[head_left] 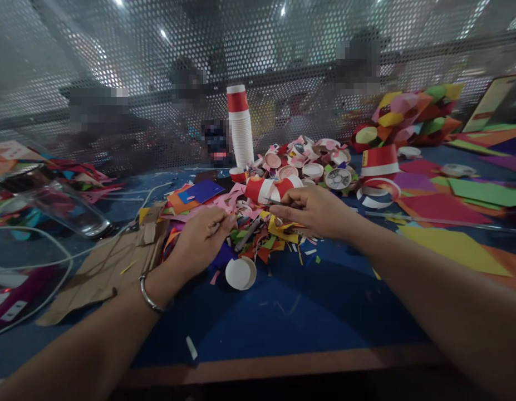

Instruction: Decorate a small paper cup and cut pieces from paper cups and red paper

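Observation:
My left hand (205,236) is over the left side of a heap of paper scraps (278,231), its fingers curled together. What those fingers hold, if anything, is hidden. To its right, my right hand (310,209) pinches a thin, grey, pointed piece (273,201) whose kind I cannot make out. Just beyond the right hand lie red and white paper cup pieces (258,189). A cut-down white cup bottom (240,273) rests on the blue table (283,312) below my hands.
A tall stack of paper cups (241,131) stands at the back. Behind the right hand are several cut cup bottoms (337,178). Coloured sheets (453,245) lie at right; flattened cardboard (111,267), a glass jar (69,209) and a white cable (68,259) at left.

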{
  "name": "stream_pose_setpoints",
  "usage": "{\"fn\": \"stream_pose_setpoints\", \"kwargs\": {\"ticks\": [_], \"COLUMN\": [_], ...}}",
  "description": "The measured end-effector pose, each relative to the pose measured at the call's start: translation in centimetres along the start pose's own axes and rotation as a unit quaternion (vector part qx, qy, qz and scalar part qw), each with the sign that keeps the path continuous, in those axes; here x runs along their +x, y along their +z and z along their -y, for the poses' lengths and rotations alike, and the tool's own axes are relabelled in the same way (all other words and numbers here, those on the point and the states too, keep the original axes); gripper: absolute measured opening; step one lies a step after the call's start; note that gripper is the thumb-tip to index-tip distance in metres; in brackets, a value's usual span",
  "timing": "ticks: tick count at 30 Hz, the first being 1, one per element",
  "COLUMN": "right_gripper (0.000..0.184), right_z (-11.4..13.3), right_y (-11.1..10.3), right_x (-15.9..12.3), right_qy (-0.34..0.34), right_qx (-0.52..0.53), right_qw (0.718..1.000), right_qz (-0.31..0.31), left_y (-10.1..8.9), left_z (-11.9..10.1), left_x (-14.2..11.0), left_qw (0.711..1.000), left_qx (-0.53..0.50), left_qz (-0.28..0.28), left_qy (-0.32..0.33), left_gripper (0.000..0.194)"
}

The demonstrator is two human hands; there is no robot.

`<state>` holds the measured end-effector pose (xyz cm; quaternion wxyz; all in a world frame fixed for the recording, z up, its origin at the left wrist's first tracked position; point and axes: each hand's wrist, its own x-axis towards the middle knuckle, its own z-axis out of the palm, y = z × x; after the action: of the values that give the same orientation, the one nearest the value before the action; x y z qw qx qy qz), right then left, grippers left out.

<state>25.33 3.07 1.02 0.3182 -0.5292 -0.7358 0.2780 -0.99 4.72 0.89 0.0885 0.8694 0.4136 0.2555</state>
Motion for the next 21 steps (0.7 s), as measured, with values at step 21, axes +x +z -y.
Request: {"fn": "stream_pose_setpoints", "kwargs": {"ticks": [21], "right_gripper": [0.033], "right_z": [1.4], "right_y": [-0.3], "right_x": [-2.5], "right_qy": [0.059], "right_qx": [-0.212], "right_qw": [0.964], "right_qz": [0.148], "left_y": [-0.4], "left_z": [-1.8], "left_x": [-1.5], "left_qw": [0.976], "left_qx": [-0.056], "left_qz": [0.207], "left_qy": [-0.029], "left_gripper": [0.007]}}
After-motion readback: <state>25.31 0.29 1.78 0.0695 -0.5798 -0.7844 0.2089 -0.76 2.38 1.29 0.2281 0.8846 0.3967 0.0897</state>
